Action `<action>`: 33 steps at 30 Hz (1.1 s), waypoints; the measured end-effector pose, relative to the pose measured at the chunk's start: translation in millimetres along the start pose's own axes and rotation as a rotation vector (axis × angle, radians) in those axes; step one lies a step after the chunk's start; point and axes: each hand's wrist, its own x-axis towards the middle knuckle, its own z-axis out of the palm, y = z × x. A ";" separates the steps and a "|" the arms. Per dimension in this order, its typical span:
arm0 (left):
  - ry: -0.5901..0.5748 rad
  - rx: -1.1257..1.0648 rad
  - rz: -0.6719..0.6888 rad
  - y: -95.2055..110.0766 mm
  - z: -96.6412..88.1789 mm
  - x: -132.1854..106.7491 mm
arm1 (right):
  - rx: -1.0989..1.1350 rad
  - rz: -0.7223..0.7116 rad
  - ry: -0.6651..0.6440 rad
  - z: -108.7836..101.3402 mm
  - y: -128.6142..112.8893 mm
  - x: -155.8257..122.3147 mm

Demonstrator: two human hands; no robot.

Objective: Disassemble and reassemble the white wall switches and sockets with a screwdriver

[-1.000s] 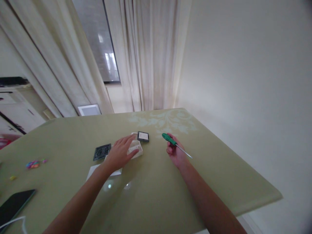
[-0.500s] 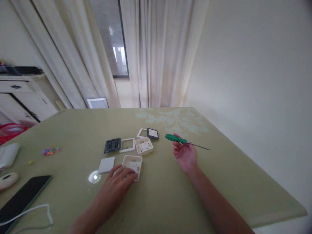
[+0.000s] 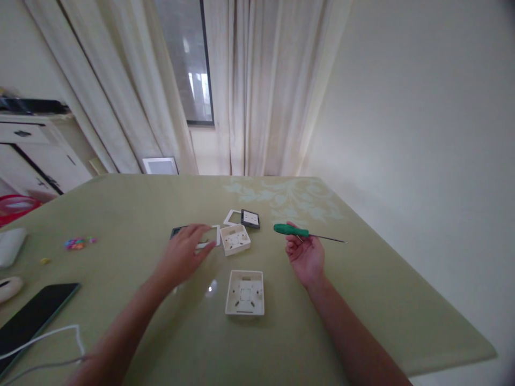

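Note:
In my right hand [image 3: 304, 254] is a screwdriver with a green handle [image 3: 290, 230]; its thin shaft points right. My left hand [image 3: 187, 252] reaches over a white square frame [image 3: 218, 236], fingers apart; whether it touches the frame I cannot tell. Under that hand a dark square switch panel [image 3: 175, 231] shows only at its edge. A white open mounting box [image 3: 245, 294] lies between my forearms, hollow side up. Beyond it, a second mounting box [image 3: 235, 239] sits next to the frame. The white square plate is hidden by my left forearm.
Behind the far box lie another white frame [image 3: 230, 217] and a dark-rimmed panel with a white face [image 3: 250, 219]. A phone [image 3: 40, 316], a white cable [image 3: 52, 333] and small colourful pieces [image 3: 78, 243] are at the left. A wall borders the table's right side.
The near mounting box has shifted right and toward me. My left hand has left it and moved forward-left over the dark panel and frame. My right hand is nearly still with the screwdriver.

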 end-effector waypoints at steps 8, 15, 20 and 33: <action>-0.111 0.045 -0.181 -93.5 7.5 12.2 | 0.026 0.037 0.066 11.7 3.4 -11.6; 0.089 0.046 -0.164 -70.7 -15.4 0.7 | 0.013 0.076 0.086 13.5 5.5 -14.4; 0.101 -0.296 0.184 9.5 -5.1 -22.2 | 0.006 0.069 0.099 14.7 4.5 -14.5; -0.145 -0.341 0.439 72.1 28.5 -54.1 | -0.033 0.040 0.111 11.7 2.2 -12.6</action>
